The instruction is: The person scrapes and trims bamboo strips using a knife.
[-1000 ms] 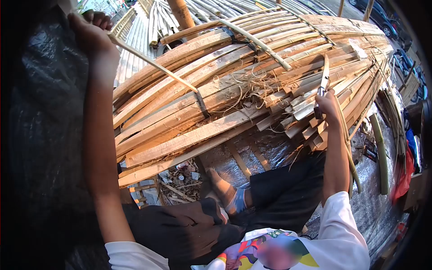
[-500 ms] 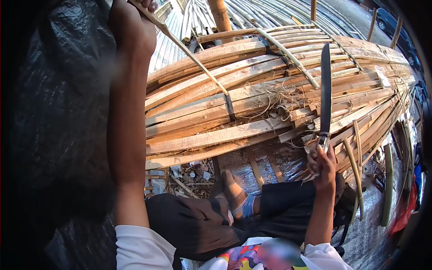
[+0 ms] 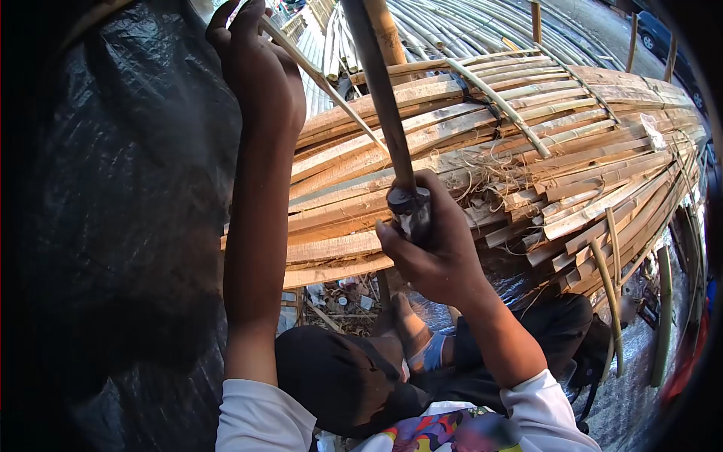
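My right hand (image 3: pixel 440 241) is wrapped round the handle of a machete (image 3: pixel 380 90), in front of my chest. The long dark blade points up and away, slanting a little left. My left hand (image 3: pixel 260 68) is raised at the upper left, its fingers curled at the upper end of a thin bamboo strip (image 3: pixel 335 94). That strip slopes down to the right, its lower end over the pile of split bamboo (image 3: pixel 339 248). The machete blade passes in front of the pile, to the right of the strip. Part of my left grip is cut off by the frame's top edge.
Stringy shavings (image 3: pixel 482 177) lie on the pile. Behind it stand a bamboo post (image 3: pixel 388 34) and many long poles (image 3: pixel 467 34). Dark plastic sheeting (image 3: pixel 143 188) hangs at left. My bent legs (image 3: pixel 339 377) are below; a blue car (image 3: pixel 654 34) is far right.
My right hand has swung left and upward with the machete, from the right side to the middle. My left hand sits slightly lower and further right in view.
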A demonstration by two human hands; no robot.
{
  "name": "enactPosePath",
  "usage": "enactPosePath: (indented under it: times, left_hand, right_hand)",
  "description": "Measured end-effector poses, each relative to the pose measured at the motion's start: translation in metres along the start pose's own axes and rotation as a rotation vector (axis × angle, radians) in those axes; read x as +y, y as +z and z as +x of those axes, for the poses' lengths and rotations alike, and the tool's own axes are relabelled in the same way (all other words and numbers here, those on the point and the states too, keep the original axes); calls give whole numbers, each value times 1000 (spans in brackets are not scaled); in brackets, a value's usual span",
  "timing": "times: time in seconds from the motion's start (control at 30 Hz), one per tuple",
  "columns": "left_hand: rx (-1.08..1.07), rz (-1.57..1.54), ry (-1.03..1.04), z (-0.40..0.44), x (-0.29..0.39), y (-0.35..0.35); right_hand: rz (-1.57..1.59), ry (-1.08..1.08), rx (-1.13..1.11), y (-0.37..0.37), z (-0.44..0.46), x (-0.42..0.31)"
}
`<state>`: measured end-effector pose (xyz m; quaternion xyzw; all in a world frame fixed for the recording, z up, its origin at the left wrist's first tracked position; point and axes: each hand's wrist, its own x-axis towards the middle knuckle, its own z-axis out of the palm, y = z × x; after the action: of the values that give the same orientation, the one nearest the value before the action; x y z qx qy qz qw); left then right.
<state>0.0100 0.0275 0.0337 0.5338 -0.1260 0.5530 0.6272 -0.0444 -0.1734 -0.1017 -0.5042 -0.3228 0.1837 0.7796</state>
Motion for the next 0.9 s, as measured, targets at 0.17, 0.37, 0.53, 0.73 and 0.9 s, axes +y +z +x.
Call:
enactPosePath:
  times: [0.17,0.37,0.53,0.73,0.9]
  left_hand:
    - [-9,50,77,-17,3,6]
    - [-89,101,215,-30,2,9]
    - [-98,160,330,-30,-4,6]
    - [-148,178,369,-39,0,18]
    - [-152,162,377,-31,-2,5]
  right_hand:
    - [-128,8,-70,4,2,3]
    - [-238,-320,-155,5,-1,-8]
    - [-187,96,-119,-10,-5,-3]
    - [-156,-163,-99,-1,2,-32]
    - [-347,27,-118,-12,6,-32]
